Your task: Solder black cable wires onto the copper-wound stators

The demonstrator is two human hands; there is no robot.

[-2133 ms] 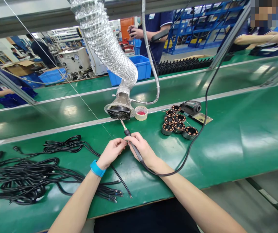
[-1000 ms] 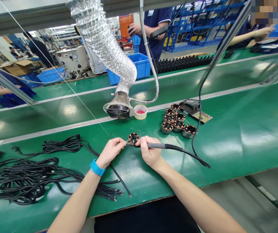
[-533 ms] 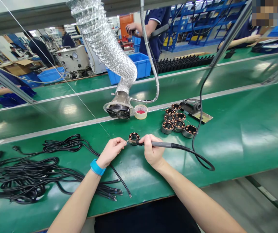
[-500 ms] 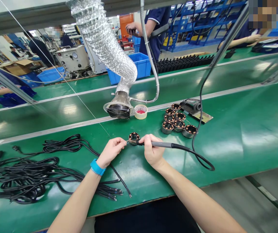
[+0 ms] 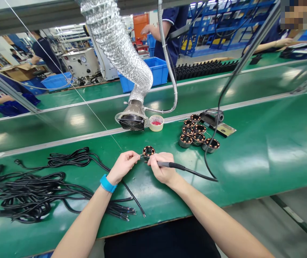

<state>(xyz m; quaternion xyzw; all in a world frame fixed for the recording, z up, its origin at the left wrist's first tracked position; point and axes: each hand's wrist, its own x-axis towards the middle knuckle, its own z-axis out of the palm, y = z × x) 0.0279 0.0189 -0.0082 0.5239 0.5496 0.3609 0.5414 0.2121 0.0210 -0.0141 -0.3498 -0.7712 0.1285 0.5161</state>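
Observation:
A round stator with copper windings (image 5: 148, 152) rests on the green bench between my hands. To its left, my left hand (image 5: 126, 165) is closed in a pinch on a thin wire at the stator's edge. My right hand (image 5: 163, 167) is wrapped round the grey handle of a soldering iron (image 5: 165, 164), just right of and below the stator. The iron's tip is mostly hidden by my fingers. From the handle a black cord (image 5: 199, 174) runs right and then upward.
Black cables (image 5: 32, 193) lie in coils at the left. A fan hood (image 5: 132, 120) and a tape roll (image 5: 156, 123) stand beyond the stator. Several more stators (image 5: 188, 130) sit by a metal stand (image 5: 212, 118). People work across the bench.
My right hand has shifted slightly left and turned, bringing the handle closer to the stator's lower right side. The cord has swung left. My left hand has stayed nearly still.

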